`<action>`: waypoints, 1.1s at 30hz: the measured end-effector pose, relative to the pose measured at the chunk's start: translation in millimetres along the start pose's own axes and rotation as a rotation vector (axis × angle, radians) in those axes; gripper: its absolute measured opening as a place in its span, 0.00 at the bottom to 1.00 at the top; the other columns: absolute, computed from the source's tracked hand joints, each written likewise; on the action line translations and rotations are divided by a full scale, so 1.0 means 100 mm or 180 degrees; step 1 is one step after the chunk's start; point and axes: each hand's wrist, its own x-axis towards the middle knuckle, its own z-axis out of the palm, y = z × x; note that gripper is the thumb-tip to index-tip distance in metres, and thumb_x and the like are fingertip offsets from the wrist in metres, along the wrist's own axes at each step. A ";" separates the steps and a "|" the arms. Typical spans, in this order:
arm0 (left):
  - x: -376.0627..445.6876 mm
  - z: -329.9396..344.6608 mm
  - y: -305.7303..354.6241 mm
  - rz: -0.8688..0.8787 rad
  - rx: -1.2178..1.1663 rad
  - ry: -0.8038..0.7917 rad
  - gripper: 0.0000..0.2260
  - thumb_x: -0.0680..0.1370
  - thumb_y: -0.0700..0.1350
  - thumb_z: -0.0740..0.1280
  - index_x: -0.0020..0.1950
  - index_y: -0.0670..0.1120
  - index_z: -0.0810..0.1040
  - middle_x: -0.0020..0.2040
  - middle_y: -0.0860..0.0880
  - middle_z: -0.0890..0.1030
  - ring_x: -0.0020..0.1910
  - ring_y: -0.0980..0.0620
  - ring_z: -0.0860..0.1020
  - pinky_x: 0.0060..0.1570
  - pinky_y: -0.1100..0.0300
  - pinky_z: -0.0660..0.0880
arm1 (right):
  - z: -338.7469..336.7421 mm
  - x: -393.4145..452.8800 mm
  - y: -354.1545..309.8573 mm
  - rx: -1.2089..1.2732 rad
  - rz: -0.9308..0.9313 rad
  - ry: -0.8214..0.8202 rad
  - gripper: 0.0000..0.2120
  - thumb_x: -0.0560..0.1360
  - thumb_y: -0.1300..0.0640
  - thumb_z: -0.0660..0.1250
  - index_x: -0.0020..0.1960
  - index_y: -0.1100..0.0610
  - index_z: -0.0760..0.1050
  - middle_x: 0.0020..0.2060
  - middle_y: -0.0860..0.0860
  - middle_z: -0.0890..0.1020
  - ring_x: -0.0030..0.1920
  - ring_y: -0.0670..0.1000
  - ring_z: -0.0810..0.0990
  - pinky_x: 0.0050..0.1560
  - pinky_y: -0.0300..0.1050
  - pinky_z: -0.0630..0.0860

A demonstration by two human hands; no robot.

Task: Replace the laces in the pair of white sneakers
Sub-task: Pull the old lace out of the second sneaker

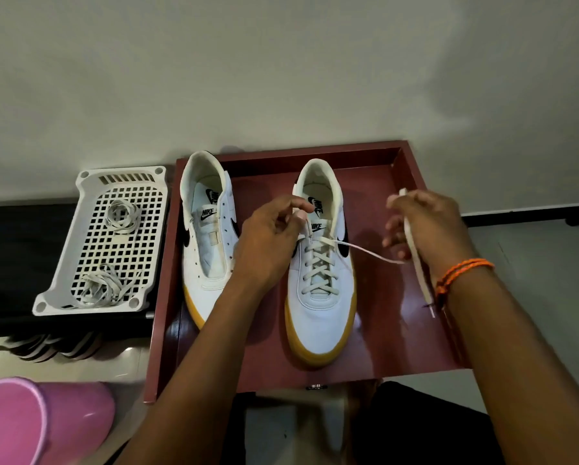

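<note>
Two white sneakers with yellow soles stand in a dark red tray (405, 169). The left sneaker (207, 263) has bare eyelets and no lace. The right sneaker (321, 297) carries a cream lace (318, 263) crossed up most of its eyelets. My left hand (268, 243) pinches one lace end near the top left eyelets. My right hand (422, 223) grips the other lace end (415, 260), which runs out to the right and hangs past my wrist with its orange bracelet.
A white perforated basket (80, 250) to the left of the tray holds two loose bundles of laces (103, 290). A pink bucket (36, 421) stands at the lower left. A pale wall rises right behind the tray.
</note>
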 end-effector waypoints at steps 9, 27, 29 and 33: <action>0.01 0.00 -0.05 0.0165 0.0113 0.0124 0.10 0.77 0.55 0.75 0.58 0.60 0.84 0.37 0.53 0.83 0.36 0.54 0.83 0.43 0.43 0.83 | 0.47 -0.34 0.06 -0.1845 -0.2015 0.0027 0.06 0.80 0.57 0.65 0.48 0.51 0.82 0.40 0.47 0.80 0.38 0.49 0.79 0.38 0.48 0.76; 0.02 -0.07 0.02 -0.0225 -0.0351 -0.0101 0.23 0.80 0.41 0.71 0.75 0.55 0.79 0.40 0.48 0.88 0.36 0.49 0.86 0.48 0.50 0.86 | 0.51 -0.33 0.06 -0.1036 -0.1279 0.0247 0.09 0.71 0.58 0.72 0.32 0.56 0.82 0.24 0.50 0.80 0.25 0.48 0.76 0.32 0.47 0.75; 0.01 -0.07 0.02 -0.0293 -0.0350 -0.0042 0.22 0.79 0.42 0.72 0.73 0.55 0.81 0.40 0.48 0.88 0.35 0.50 0.86 0.48 0.47 0.86 | 0.51 -0.32 0.08 -0.1276 -0.1548 0.0441 0.05 0.73 0.58 0.71 0.39 0.53 0.84 0.24 0.46 0.77 0.25 0.45 0.75 0.31 0.45 0.75; 0.00 -0.06 0.02 -0.0388 -0.0406 0.0008 0.21 0.79 0.44 0.73 0.72 0.56 0.81 0.39 0.49 0.88 0.35 0.52 0.87 0.49 0.45 0.86 | 0.58 -0.42 0.12 -0.1867 -0.2095 -0.0008 0.15 0.78 0.50 0.63 0.60 0.48 0.85 0.31 0.46 0.81 0.32 0.48 0.80 0.36 0.47 0.78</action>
